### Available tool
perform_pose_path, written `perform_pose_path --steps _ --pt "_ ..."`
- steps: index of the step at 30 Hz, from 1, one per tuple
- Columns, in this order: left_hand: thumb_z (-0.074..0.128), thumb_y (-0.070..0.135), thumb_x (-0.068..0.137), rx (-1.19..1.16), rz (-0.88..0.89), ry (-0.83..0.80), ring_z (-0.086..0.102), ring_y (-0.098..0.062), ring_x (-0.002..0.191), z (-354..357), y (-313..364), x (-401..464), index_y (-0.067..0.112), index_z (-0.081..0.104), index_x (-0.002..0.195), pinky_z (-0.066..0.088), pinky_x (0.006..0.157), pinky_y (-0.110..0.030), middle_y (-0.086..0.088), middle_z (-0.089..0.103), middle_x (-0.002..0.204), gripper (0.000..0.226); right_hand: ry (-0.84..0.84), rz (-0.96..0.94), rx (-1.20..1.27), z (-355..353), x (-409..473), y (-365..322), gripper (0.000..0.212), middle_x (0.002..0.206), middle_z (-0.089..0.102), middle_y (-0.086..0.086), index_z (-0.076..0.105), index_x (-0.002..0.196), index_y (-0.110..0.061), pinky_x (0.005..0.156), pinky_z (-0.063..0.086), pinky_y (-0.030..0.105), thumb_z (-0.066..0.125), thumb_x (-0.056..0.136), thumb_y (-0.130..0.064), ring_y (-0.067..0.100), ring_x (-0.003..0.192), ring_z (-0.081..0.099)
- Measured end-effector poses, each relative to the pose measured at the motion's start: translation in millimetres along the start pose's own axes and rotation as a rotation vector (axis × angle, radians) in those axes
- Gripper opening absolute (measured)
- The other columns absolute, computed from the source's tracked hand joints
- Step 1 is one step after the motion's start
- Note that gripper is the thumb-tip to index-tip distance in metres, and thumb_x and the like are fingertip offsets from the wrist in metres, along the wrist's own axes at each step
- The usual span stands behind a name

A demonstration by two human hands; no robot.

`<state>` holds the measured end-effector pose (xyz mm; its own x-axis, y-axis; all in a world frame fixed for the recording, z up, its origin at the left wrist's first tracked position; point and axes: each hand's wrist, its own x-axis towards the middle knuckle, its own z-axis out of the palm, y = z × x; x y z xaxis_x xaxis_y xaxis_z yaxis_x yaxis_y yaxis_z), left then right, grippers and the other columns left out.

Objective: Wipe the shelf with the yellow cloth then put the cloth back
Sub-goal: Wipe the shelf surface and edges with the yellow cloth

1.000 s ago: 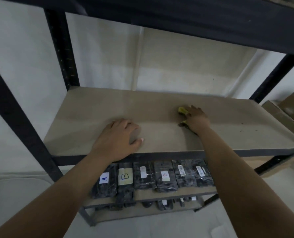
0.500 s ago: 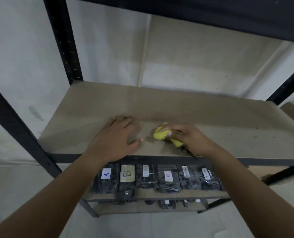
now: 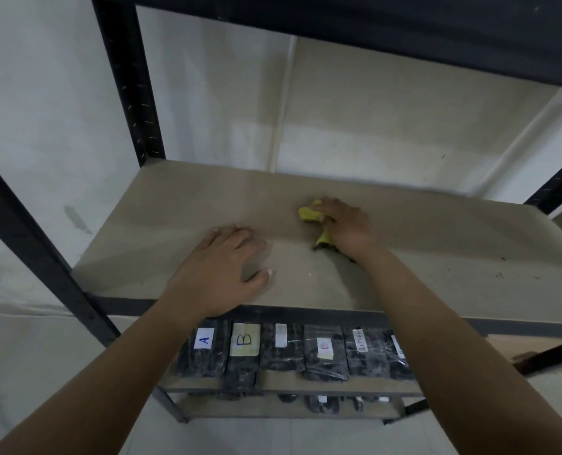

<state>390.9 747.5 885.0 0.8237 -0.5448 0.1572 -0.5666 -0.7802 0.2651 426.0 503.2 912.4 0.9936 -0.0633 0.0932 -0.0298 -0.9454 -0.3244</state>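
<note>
— While the yellow cloth point(image 3: 310, 214) is pressed to the shelf point(image 3: 437, 244) under the right hand point(image 3: 345, 226), how far along is the wiping judged to be?

— Mid-wipe, it seems. The cloth is bunched and gripped by curled fingers near the middle of the board. Dark specks are seen toward the right end, so that stretch is probably left to be done.

— And the left hand point(image 3: 225, 269)?

— It is laid flat near the front edge, fingers spread, nothing held; the body appears to be braced by it.

— What remains?

— The rest of the board is to be covered, then the cloth returned. Its resting place cannot be told from this view. Labelled packets point(image 3: 283, 351) are stored on the level below.
</note>
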Motion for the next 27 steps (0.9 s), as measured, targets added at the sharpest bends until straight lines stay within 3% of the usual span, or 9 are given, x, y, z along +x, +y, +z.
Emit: perform_pose_path --steps 3,6,8,10,12,16,19,24,27 --pt "0.018 0.067 0.077 -0.006 0.002 0.019 0.023 -0.013 0.139 -1 1 -2 0.033 0.04 0.137 0.011 0.117 -0.033 0.006 0.035 0.149 0.072 -0.032 -0.191 0.068 6 -33 -19 0.032 0.141 0.05 0.0 0.059 0.124 -0.026 0.101 0.035 0.026 0.05 0.094 -0.02 0.02 0.129 0.046" --pt "0.018 0.066 0.077 -0.001 -0.005 0.028 0.026 -0.013 0.138 -1 0 -2 0.032 0.041 0.136 0.012 0.116 -0.032 0.006 0.037 0.147 0.072 -0.17 -0.188 0.447 -8 -47 -10 0.027 0.13 0.06 0.0 0.065 0.117 -0.021 0.096 0.043 0.029 0.055 0.092 -0.018 0.015 0.116 0.056" --pt "0.018 0.066 0.077 -0.018 -0.009 0.036 0.027 -0.013 0.138 0 -1 -2 0.031 0.043 0.136 0.012 0.115 -0.03 0.006 0.038 0.147 0.072 -0.085 -0.115 0.597 -20 -38 5 0.025 0.12 0.065 0.001 0.066 0.114 -0.019 0.089 0.048 0.026 0.057 0.091 -0.015 0.013 0.107 0.06" --pt "0.018 0.066 0.077 -0.018 -0.014 0.041 0.027 -0.013 0.138 0 -1 -2 0.031 0.043 0.135 0.013 0.114 -0.029 0.006 0.038 0.147 0.072 0.122 -0.001 0.492 -24 -24 20 0.025 0.118 0.066 0.004 0.066 0.113 -0.018 0.088 0.047 0.022 0.056 0.091 -0.015 0.014 0.103 0.06" --pt "0.018 0.066 0.077 -0.018 -0.026 0.045 0.028 -0.013 0.137 -1 -1 -4 0.03 0.044 0.135 0.014 0.114 -0.028 0.006 0.039 0.147 0.073 0.209 0.072 0.274 -19 -14 30 0.03 0.13 0.059 0.007 0.06 0.122 -0.016 0.094 0.04 0.021 0.051 0.093 -0.02 0.021 0.113 0.056" --pt "0.016 0.065 0.077 -0.014 -0.041 0.03 0.028 -0.013 0.137 -4 -1 -6 0.03 0.043 0.135 0.017 0.115 -0.03 0.006 0.038 0.147 0.073 0.011 0.056 -0.142 0 -26 46 0.055 0.157 0.019 0.004 0.029 0.142 -0.033 0.116 0.021 0.039 0.043 0.091 -0.049 0.025 0.144 0.02" --pt "0.01 0.064 0.079 0.03 -0.023 0.001 0.023 -0.013 0.14 -5 -3 -10 0.032 0.035 0.14 0.013 0.115 -0.03 0.006 0.033 0.151 0.073 -0.007 -0.064 -0.199 3 -34 61 0.067 0.157 0.017 0.007 0.024 0.145 -0.03 0.116 0.024 0.045 0.026 0.084 -0.059 0.029 0.145 0.014" --pt "0.004 0.064 0.079 0.031 -0.012 -0.037 0.012 -0.011 0.143 -8 -7 -15 0.033 0.023 0.145 0.005 0.115 -0.028 0.006 0.022 0.155 0.076 -0.019 -0.104 -0.173 6 6 72 0.046 0.157 0.018 0.005 0.028 0.144 -0.027 0.118 0.019 0.039 0.033 0.098 -0.031 0.028 0.145 0.015" --pt "0.005 0.062 0.081 0.043 -0.003 -0.03 0.011 -0.011 0.144 -8 -6 -15 0.033 0.023 0.145 0.002 0.114 -0.027 0.007 0.022 0.155 0.073 0.027 -0.05 -0.193 8 46 59 0.047 0.156 0.018 0.01 0.029 0.144 -0.023 0.116 0.023 0.043 0.036 0.098 -0.03 0.033 0.143 0.018"
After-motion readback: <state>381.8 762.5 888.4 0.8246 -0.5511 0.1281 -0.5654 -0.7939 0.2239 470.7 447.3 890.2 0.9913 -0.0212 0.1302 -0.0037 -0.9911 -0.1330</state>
